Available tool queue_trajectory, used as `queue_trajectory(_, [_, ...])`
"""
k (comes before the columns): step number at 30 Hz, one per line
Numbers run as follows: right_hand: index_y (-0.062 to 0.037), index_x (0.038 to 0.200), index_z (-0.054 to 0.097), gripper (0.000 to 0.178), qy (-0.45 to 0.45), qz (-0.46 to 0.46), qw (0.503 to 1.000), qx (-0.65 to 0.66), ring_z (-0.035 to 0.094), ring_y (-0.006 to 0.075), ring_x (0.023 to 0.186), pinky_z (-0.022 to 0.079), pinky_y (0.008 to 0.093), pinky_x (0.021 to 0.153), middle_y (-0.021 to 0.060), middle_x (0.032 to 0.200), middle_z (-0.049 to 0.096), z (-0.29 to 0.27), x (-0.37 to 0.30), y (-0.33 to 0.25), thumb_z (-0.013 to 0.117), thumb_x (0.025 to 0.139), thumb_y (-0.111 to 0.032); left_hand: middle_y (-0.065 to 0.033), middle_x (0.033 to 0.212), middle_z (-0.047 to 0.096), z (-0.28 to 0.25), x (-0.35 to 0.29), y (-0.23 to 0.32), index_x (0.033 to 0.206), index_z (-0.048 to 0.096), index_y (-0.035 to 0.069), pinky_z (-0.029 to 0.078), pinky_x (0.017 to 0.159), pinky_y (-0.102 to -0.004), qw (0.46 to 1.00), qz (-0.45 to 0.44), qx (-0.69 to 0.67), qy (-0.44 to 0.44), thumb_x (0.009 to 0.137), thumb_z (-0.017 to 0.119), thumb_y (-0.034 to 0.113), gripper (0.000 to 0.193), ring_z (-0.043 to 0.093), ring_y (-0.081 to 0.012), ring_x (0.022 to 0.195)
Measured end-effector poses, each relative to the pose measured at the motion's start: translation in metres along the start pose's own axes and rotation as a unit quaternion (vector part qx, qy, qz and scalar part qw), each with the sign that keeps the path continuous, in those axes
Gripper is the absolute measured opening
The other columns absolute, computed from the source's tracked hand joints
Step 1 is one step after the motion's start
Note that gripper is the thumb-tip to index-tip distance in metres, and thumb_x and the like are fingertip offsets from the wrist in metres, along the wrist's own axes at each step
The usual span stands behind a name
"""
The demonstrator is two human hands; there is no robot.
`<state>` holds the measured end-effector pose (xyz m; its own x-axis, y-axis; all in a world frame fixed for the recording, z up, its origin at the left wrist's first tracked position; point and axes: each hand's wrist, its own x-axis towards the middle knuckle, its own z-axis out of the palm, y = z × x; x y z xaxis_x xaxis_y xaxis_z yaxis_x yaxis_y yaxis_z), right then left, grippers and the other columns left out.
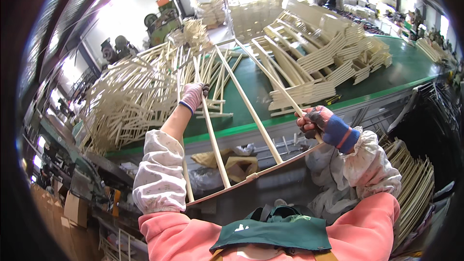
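Observation:
In front of my body I hold up a cream-coloured ladder-like frame (249, 106) with several long bars joined by cross rails. It tilts away from me, its near rail in front of my apron and its far end over the green-topped table (241, 84). My left hand (193, 95), in a pink glove with dark fingertips, is closed around the bars on the frame's left side. On the right outer bar, my right hand (319, 123) grips close to the near corner; its glove is stained dark and has a blue cuff. Both hands' inner fingers are partly hidden.
A tangled heap of cream frames (130, 96) covers the table's left part. Stacked cream frames (319, 63) lie on its right. Below stand bags (241, 166) and clear plastic (331, 169). More frames (415, 188) lean at my right; green machinery (163, 24) stands behind.

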<state>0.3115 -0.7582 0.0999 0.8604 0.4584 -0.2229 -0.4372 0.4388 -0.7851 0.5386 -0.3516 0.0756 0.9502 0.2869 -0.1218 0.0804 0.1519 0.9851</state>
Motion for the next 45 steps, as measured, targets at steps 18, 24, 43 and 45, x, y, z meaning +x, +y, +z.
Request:
queue_trajectory(18, [0.0000, 0.105, 0.049, 0.020, 0.263, -0.344, 0.901, -0.039, 0.038, 0.0036, 0.050, 0.031, 0.0181, 0.043, 0.0022, 0.072, 0.048, -0.037, -0.210, -0.029, 0.048, 0.086, -0.006, -0.0163, 0.098, 0.057, 0.109, -0.313, -0.065, 0.116, 0.048, 0.004, 0.045, 0.079, -0.0422, 0.591, 0.592, 0.392, -0.383, 0.067, 0.075, 0.037, 0.065, 0.055, -0.0343, 0.091])
queue_trajectory(24, [-0.0064, 0.102, 0.051, 0.019, 0.528, -0.274, 0.804, 0.010, 0.037, 0.0082, 0.042, 0.029, 0.0233, 0.037, 0.0049, 0.067, 0.049, -0.034, -0.328, 0.014, 0.046, 0.084, -0.001, -0.0143, 0.088, 0.063, 0.249, -0.438, -0.269, 0.102, 0.056, 0.002, 0.047, 0.072, -0.0320, 0.696, 0.136, 0.129, -0.693, 0.079, 0.068, 0.018, 0.030, 0.061, -0.0236, 0.081])
queue_trajectory(43, [0.0105, 0.082, 0.056, 0.018, 0.673, -0.258, 0.689, 0.078, 0.045, 0.0136, 0.051, 0.035, 0.0242, 0.045, 0.0172, 0.072, 0.058, -0.278, -0.591, 0.279, 0.044, 0.087, -0.002, -0.0146, 0.076, 0.066, 0.461, -0.506, -0.244, 0.093, 0.065, 0.004, 0.051, 0.066, -0.0338, 0.322, 0.373, 0.277, -0.825, 0.076, 0.068, 0.023, 0.026, 0.064, -0.0293, 0.073])
queue_trajectory(45, [0.0082, 0.079, 0.052, 0.016, 0.678, -0.294, 0.660, 0.136, 0.047, 0.0186, 0.049, 0.038, 0.0281, 0.043, 0.0198, 0.072, 0.058, -0.278, -0.586, 0.274, 0.046, 0.086, -0.004, -0.0147, 0.077, 0.066, 0.476, -0.506, -0.257, 0.096, 0.064, 0.005, 0.051, 0.066, -0.0342, 0.310, 0.357, 0.269, -0.839, 0.077, 0.067, 0.020, 0.025, 0.064, -0.0297, 0.073])
